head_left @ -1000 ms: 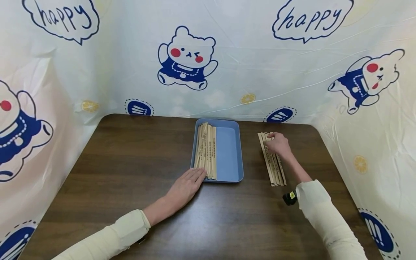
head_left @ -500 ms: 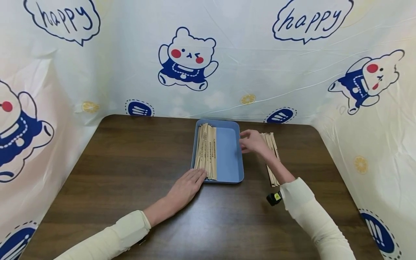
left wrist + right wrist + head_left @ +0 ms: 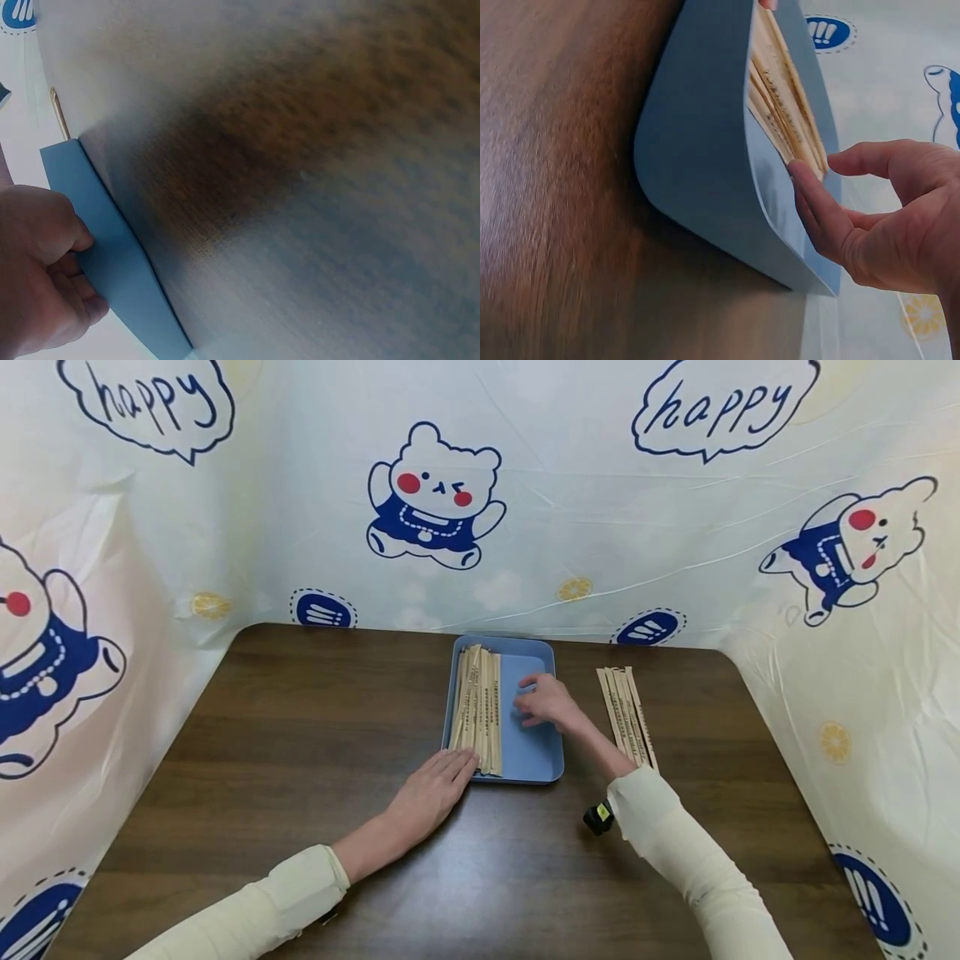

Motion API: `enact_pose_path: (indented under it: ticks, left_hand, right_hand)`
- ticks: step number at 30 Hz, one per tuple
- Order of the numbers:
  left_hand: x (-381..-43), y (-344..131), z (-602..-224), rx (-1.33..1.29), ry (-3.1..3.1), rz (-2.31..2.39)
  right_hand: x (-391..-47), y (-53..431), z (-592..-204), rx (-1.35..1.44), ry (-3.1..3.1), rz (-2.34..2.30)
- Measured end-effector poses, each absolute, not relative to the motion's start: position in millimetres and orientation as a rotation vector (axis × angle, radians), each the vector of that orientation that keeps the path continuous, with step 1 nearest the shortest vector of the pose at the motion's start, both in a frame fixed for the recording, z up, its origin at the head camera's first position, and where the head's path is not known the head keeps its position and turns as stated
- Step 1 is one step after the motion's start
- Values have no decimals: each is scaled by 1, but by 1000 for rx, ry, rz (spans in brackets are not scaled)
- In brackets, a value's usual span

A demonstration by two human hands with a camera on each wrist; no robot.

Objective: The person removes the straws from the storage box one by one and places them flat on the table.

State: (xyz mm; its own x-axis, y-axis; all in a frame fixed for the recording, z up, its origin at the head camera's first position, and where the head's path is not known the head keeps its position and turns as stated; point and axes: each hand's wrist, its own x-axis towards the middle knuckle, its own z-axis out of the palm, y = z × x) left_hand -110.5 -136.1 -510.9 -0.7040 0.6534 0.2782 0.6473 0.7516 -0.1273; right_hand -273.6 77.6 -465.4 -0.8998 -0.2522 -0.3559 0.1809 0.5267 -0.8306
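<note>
A blue tray (image 3: 529, 760) stands near the back of the table. Slim beige paper packets with printed lettering (image 3: 476, 710), laid lengthwise, fill its left half. At the tray's near left corner rests my left hand (image 3: 429, 793); in the left wrist view its fingers curl against the blue wall (image 3: 124, 262). My right hand (image 3: 549, 702) hovers over the tray's bare right half, fingers pointing toward the packets. In the right wrist view, thumb and fingers (image 3: 821, 206) stand apart, with nothing visible held between them and the packets (image 3: 784, 94) behind.
More packets of the same kind (image 3: 624, 714) lie side by side on the brown table (image 3: 300, 718), right of the tray; the right sleeve overlaps their near ends. A printed cloth (image 3: 570, 485) hangs behind and along both sides.
My right hand has moved left from the packets on the table, across the tray's right rim, to above its bare half. My left hand stays at the near left corner.
</note>
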Motion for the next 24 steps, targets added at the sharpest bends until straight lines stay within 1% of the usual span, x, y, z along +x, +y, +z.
enact_pose_path:
  ticks: [15, 24]
  left_hand:
    - [-111, -135, -512, -1016, -2644, 42]
    - [-111, -135, -513, -1020, -2639, -5]
  right_hand:
    - [-277, 52, -485, -75, 2443, -1177]
    - [-280, 42, -484, -194, 2621, -958]
